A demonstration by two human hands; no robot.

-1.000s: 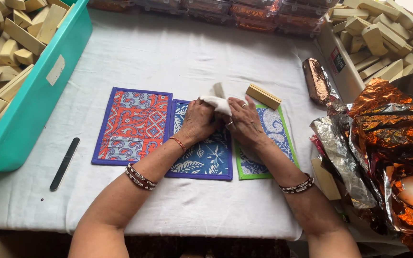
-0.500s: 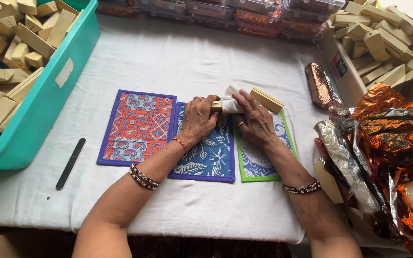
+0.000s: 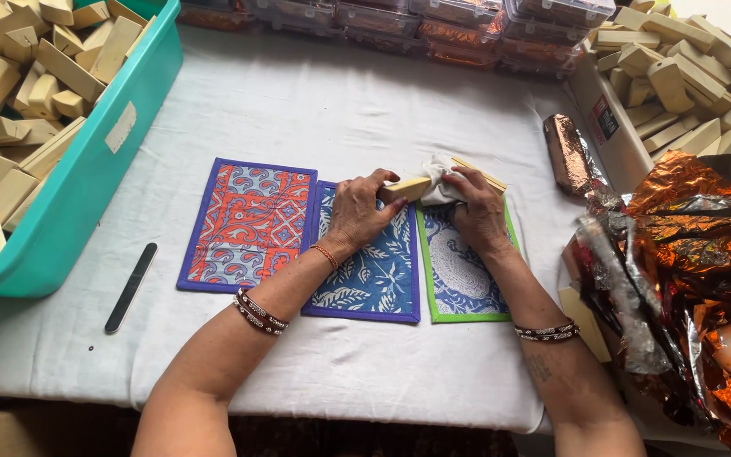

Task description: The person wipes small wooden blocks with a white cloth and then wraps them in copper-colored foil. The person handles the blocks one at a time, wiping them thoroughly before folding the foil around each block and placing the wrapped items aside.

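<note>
A teal bin (image 3: 86, 182) of wooden blocks sits at left, a nail file (image 3: 130, 287) beside it on the tabletop (image 3: 315, 110). Three patterned mats (image 3: 250, 225) lie at centre. The left hand (image 3: 364, 211) grips one end of a wooden block (image 3: 409, 188); the right hand (image 3: 474, 211) presses a white cloth (image 3: 440, 179) around it. Foil wrappers (image 3: 687, 254) lie at right.

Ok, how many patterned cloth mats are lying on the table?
3, side by side: a red and blue mat on the left, a blue leaf-print mat in the middle under the left hand, and a green-edged mat under the right hand.
</note>
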